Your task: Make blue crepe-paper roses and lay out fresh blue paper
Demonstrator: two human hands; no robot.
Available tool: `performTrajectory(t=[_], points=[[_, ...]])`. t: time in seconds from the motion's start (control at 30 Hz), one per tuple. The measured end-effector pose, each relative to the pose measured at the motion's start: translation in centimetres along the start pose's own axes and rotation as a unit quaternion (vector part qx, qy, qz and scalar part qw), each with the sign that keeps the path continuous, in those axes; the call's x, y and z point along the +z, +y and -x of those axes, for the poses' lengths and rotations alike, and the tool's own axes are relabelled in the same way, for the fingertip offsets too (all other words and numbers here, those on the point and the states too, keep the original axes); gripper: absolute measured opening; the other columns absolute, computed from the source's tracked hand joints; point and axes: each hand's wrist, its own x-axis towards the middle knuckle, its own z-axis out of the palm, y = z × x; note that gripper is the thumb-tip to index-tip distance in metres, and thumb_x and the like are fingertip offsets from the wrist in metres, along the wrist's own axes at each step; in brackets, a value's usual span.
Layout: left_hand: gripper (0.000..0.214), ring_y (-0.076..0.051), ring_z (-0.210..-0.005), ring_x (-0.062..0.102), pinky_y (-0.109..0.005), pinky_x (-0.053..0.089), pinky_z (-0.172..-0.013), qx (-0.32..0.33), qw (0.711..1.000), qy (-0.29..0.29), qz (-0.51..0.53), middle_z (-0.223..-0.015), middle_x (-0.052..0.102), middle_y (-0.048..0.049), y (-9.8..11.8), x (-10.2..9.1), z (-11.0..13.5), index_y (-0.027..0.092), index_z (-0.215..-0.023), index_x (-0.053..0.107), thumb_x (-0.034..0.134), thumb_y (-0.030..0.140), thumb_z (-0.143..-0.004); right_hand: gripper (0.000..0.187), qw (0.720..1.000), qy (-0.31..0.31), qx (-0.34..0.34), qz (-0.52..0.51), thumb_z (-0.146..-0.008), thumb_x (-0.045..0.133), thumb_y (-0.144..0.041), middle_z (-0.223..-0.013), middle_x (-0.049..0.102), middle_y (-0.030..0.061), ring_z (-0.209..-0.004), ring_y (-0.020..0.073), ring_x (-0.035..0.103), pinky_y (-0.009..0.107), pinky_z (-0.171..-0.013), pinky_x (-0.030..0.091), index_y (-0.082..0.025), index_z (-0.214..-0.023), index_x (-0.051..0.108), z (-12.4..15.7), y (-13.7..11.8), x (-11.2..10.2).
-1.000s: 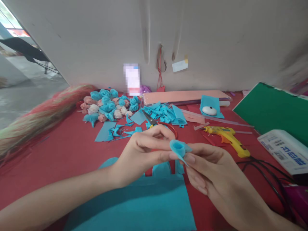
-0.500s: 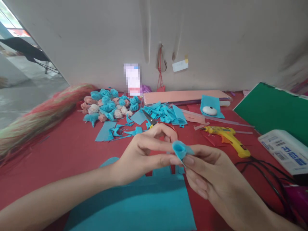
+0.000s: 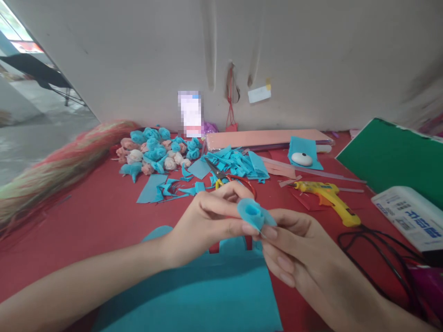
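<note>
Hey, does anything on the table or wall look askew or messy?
The white slip on the wall sits tilted, its right end higher. Blue scraps lie strewn on both sides of the scissors, a loose mess.

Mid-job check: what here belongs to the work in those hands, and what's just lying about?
Likely part of the job:
- rolled blue piece, held by left hand and right hand
- large blue sheet
- rosettes
- scissors
- glue gun

Seemingly just lying about:
- green board
- white box
- straw-like bundle

The left hand (image 3: 216,214) partly hides the scissors (image 3: 215,168); the bottom edge crops the blue sheet (image 3: 200,295).
</note>
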Motion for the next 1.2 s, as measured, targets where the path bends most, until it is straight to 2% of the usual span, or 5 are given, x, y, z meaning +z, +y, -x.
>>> performTrajectory(t=[0.33, 0.53, 0.67, 0.77, 1.2], points=[[0.008, -0.009, -0.076, 0.048, -0.018, 0.045, -0.065, -0.019, 0.997, -0.004, 0.076, -0.081, 0.049, 0.0013, -0.8, 0.4, 0.2, 0.028, -0.072, 0.072, 0.066, 0.025, -0.075, 0.022, 0.999, -0.025, 0.008, -0.030, -0.062, 0.074, -0.033, -0.036, 0.040, -0.0082, -0.031, 0.0012, 0.031, 0.013, -0.032, 0.028, -0.015, -0.063, 0.061, -0.9, 0.7, -0.1], [0.009, -0.011, -0.082, 0.047, -0.018, 0.043, -0.072, -0.030, 0.997, 0.021, 0.064, -0.082, 0.053, 0.0002, -0.9, 0.8, 0.5, 0.026, -0.074, 0.072, 0.064, 0.031, -0.076, 0.021, 0.992, 0.035, -0.077, 0.098, -0.068, 0.069, -0.036, -0.047, 0.047, -0.0055, -0.036, 0.0031, 0.038, 0.015, -0.035, 0.031, -0.018, -0.067, 0.059, -0.4, 0.6, -0.2], [0.009, -0.008, -0.077, 0.046, -0.015, 0.042, -0.069, -0.028, 0.995, 0.042, 0.090, -0.081, 0.052, 0.0015, -0.7, 1.2, 0.7, 0.026, -0.073, 0.072, 0.065, 0.029, -0.076, 0.009, 0.912, 0.104, -0.301, 0.259, -0.068, 0.067, -0.018, -0.067, 0.055, -0.0049, -0.048, 0.0037, 0.047, 0.014, -0.040, 0.038, -0.021, -0.068, 0.058, 0.0, 0.5, -0.1], [0.010, -0.008, -0.074, 0.046, -0.015, 0.042, -0.067, -0.025, 0.993, 0.057, 0.096, -0.078, 0.050, 0.0015, -0.6, 1.6, 0.9, 0.024, -0.069, 0.072, 0.066, 0.027, -0.075, 0.015, 0.839, 0.134, -0.398, 0.346, -0.069, 0.067, -0.012, -0.074, 0.056, -0.0064, -0.052, 0.0030, 0.050, 0.012, -0.046, 0.044, -0.024, -0.074, 0.058, 0.3, 0.5, -0.2], [0.008, -0.008, -0.075, 0.048, -0.014, 0.043, -0.062, -0.042, 0.991, 0.080, 0.098, -0.081, 0.053, 0.0024, -0.6, 1.6, 1.0, 0.029, -0.075, 0.073, 0.066, 0.026, -0.074, 0.015, 0.737, 0.162, -0.484, 0.443, -0.073, 0.064, -0.011, -0.075, 0.056, -0.0066, -0.050, 0.0025, 0.049, 0.013, -0.046, 0.045, -0.024, -0.080, 0.059, 0.8, 0.7, -0.1]])
